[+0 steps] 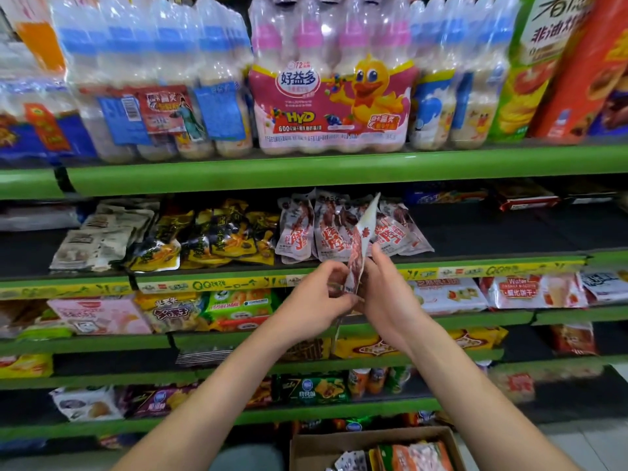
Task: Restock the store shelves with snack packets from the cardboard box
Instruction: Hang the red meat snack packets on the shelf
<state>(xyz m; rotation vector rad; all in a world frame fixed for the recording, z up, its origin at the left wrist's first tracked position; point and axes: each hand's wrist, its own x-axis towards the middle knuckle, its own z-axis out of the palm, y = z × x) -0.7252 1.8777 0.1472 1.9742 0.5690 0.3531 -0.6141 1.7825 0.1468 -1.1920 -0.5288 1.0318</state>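
Packet: red-and-white snack packet (361,246) stands up between both hands.
Left hand (319,294): pinches its bottom.
Right hand (387,290): pinches its side.

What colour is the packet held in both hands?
White and red packet, pinched by left hand and right hand; head view.

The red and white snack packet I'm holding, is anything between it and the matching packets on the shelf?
Nothing visible blocks it. Both the left hand and right hand hold the snack packet upright, just in front of the matching packets on the shelf, with open space to their right.
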